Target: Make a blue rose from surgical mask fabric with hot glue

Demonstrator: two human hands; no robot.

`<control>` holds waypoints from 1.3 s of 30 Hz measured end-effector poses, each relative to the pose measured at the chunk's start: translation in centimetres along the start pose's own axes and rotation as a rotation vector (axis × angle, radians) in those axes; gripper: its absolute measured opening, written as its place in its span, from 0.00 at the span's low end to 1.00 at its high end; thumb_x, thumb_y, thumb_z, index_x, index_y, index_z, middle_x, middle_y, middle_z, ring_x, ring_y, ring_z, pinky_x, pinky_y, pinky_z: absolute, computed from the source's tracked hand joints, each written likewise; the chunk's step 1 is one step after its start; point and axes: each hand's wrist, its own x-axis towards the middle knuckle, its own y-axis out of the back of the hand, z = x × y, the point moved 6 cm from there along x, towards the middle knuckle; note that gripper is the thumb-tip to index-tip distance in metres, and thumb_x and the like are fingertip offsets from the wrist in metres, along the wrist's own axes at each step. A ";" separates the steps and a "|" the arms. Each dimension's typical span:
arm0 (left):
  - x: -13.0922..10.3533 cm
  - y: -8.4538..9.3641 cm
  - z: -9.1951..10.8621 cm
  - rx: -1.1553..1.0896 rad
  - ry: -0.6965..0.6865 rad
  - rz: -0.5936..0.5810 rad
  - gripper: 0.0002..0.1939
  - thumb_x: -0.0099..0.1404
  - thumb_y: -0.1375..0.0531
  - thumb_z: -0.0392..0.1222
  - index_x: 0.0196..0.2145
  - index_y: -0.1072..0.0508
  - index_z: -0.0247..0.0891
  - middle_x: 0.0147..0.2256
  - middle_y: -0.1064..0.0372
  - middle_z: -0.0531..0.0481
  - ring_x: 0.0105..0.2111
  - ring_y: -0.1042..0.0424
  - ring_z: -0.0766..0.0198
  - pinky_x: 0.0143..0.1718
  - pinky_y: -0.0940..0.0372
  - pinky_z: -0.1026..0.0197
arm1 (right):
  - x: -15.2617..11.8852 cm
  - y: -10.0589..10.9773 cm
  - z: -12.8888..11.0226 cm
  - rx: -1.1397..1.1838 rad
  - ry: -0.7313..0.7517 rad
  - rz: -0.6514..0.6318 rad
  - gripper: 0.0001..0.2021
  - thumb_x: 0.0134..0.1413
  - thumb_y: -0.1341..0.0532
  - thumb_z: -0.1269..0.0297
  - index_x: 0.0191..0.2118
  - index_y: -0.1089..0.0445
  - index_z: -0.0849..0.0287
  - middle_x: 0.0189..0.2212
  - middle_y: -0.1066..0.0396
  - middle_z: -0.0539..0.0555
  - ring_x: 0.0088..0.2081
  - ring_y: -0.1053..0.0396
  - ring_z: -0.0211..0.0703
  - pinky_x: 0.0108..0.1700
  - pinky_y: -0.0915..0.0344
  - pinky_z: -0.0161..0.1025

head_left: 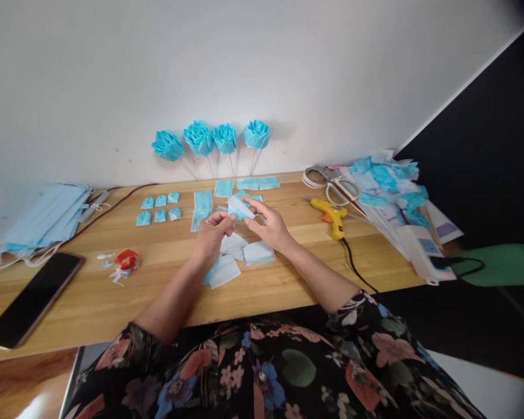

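Both hands meet over the middle of the wooden table around a small blue-and-white fabric piece (240,208), partly folded. My left hand (215,230) pinches its lower left edge. With thumb and fingers my right hand (268,224) grips its right side. Beneath and in front of the hands lie white and pale blue cut pieces (225,270), some overlapping. Blue rectangles (202,206) lie beyond and to the left. Farther left, several small folded blue petals (160,201) sit in two rows. Blue fabric flowers (198,138) on thin sticks lean on the wall.
A yellow glue gun (334,215) with a black cord, white-handled scissors (343,191), a tape roll (314,177), blue scraps (388,180) and a power strip (423,250) are at right. At left are stacked masks (48,215), a phone (32,299) and a red scrap (126,259).
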 end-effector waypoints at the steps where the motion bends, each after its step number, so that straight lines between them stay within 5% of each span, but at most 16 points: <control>1: 0.0 0.0 0.0 -0.005 0.001 -0.001 0.16 0.54 0.30 0.46 0.20 0.31 0.37 0.16 0.41 0.57 0.21 0.45 0.72 0.27 0.49 0.64 | 0.0 0.0 0.0 -0.004 0.006 0.000 0.25 0.54 0.38 0.64 0.59 0.30 0.57 0.37 0.26 0.52 0.41 0.29 0.43 0.52 0.33 0.43; 6: -0.1 -0.1 0.2 -0.006 0.007 -0.007 0.17 0.55 0.30 0.45 0.19 0.33 0.37 0.16 0.42 0.58 0.21 0.45 0.72 0.28 0.49 0.64 | 0.1 0.0 -0.2 0.005 0.002 -0.040 0.25 0.55 0.38 0.62 0.60 0.31 0.55 0.40 0.24 0.52 0.42 0.29 0.44 0.52 0.33 0.44; 12: -0.2 -0.2 0.2 0.012 0.008 -0.037 0.16 0.56 0.31 0.46 0.20 0.32 0.37 0.17 0.41 0.57 0.21 0.44 0.71 0.28 0.48 0.63 | 0.1 -0.1 -0.3 0.183 0.005 -0.163 0.25 0.59 0.39 0.56 0.62 0.33 0.52 0.58 0.29 0.54 0.59 0.32 0.50 0.62 0.38 0.48; 18: 0.0 0.2 0.2 0.006 0.009 0.019 0.17 0.53 0.30 0.47 0.20 0.32 0.37 0.16 0.40 0.57 0.20 0.45 0.71 0.27 0.49 0.62 | 0.6 0.3 0.7 0.422 -0.092 -0.075 0.27 0.55 0.35 0.49 0.59 0.31 0.53 0.46 0.24 0.54 0.49 0.27 0.46 0.56 0.34 0.46; 22: 0.0 0.1 0.0 0.015 0.013 0.004 0.16 0.54 0.30 0.46 0.20 0.32 0.37 0.16 0.41 0.57 0.20 0.45 0.71 0.27 0.51 0.62 | 0.8 1.0 1.3 0.409 -0.122 0.117 0.21 0.51 0.33 0.45 0.44 0.27 0.55 0.36 0.24 0.52 0.39 0.27 0.42 0.46 0.31 0.41; 26: 0.1 0.2 -0.2 0.020 0.016 -0.007 0.17 0.55 0.30 0.46 0.20 0.33 0.37 0.16 0.41 0.57 0.20 0.45 0.71 0.27 0.51 0.62 | 0.7 1.9 1.6 0.342 -0.116 0.266 0.17 0.53 0.34 0.46 0.33 0.29 0.56 0.31 0.25 0.51 0.37 0.27 0.42 0.46 0.31 0.41; 33: 0.0 0.1 -0.3 0.042 0.026 -0.017 0.16 0.55 0.30 0.47 0.21 0.31 0.38 0.16 0.41 0.57 0.20 0.45 0.71 0.28 0.50 0.62 | 0.5 1.4 0.9 0.307 -0.093 0.112 0.19 0.61 0.41 0.47 0.47 0.24 0.55 0.40 0.21 0.53 0.45 0.25 0.44 0.52 0.31 0.43; 39: -0.1 -0.2 -0.2 0.117 -0.007 -0.054 0.15 0.56 0.31 0.48 0.21 0.30 0.38 0.17 0.40 0.57 0.21 0.43 0.70 0.29 0.48 0.62 | 0.3 0.4 0.3 0.201 -0.042 -0.038 0.25 0.54 0.34 0.53 0.57 0.29 0.52 0.47 0.23 0.54 0.49 0.26 0.47 0.56 0.33 0.47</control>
